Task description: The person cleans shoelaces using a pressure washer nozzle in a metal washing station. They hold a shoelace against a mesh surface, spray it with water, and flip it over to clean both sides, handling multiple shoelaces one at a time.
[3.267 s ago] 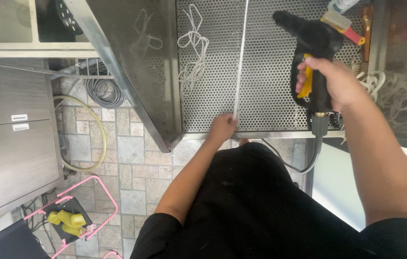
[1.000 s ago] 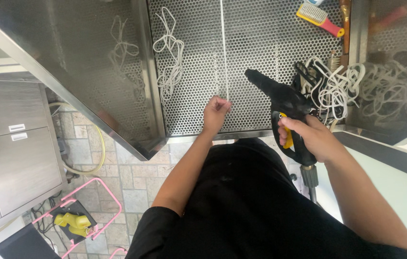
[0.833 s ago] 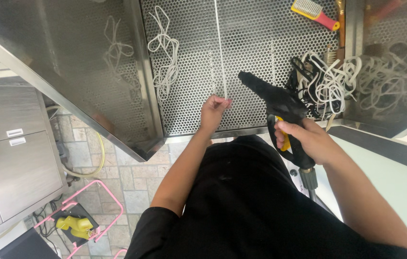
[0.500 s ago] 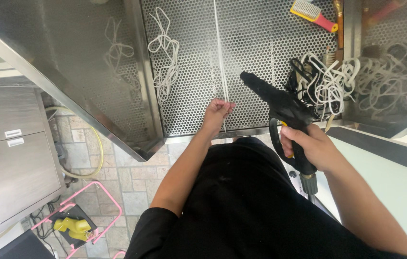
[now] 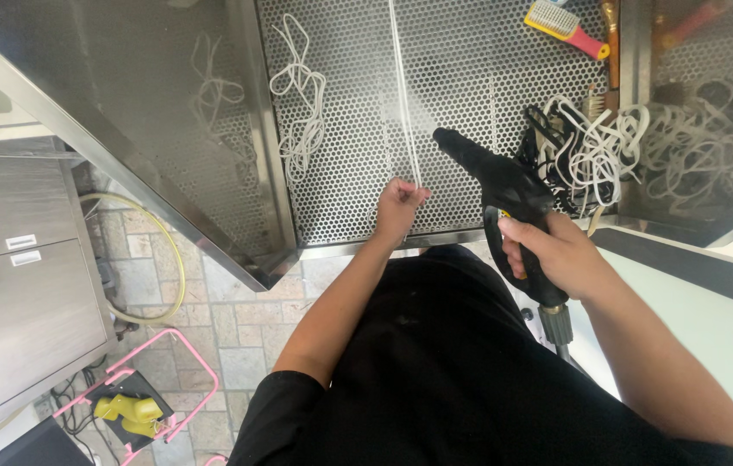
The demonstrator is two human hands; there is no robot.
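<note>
Hands first: the right hand [image 5: 556, 255] is wrapped tight round the grip of a black spray gun [image 5: 504, 194], fingers closed about the handle, nozzle aimed out over the perforated steel sink floor [image 5: 470, 69]. A faint haze hangs just ahead of the nozzle, though I cannot say for sure that it is spraying. The left hand [image 5: 401, 203] is pinched shut on a thin white cord [image 5: 401, 95], which runs taut and straight from the fingertips away across the sink.

Working down by size, the big steel sink wall [image 5: 168, 155] slopes off to the left, and a steel cabinet [image 5: 21, 293] stands beyond it over the tiled floor [image 5: 237, 328]. A thick tangle of white cords [image 5: 599, 155] lies just beside the gun on the right, a looser loop of cord [image 5: 297, 112] lies on the left, and a small scrubbing brush [image 5: 565, 24] sits near the far edge.

My worry is the nozzle, which sits close to the pinching fingers; if the aim drifts left, the jet could catch that hand. A hard spray could also whip the cord out of the pinch, or blow it into the tangle beside it.
</note>
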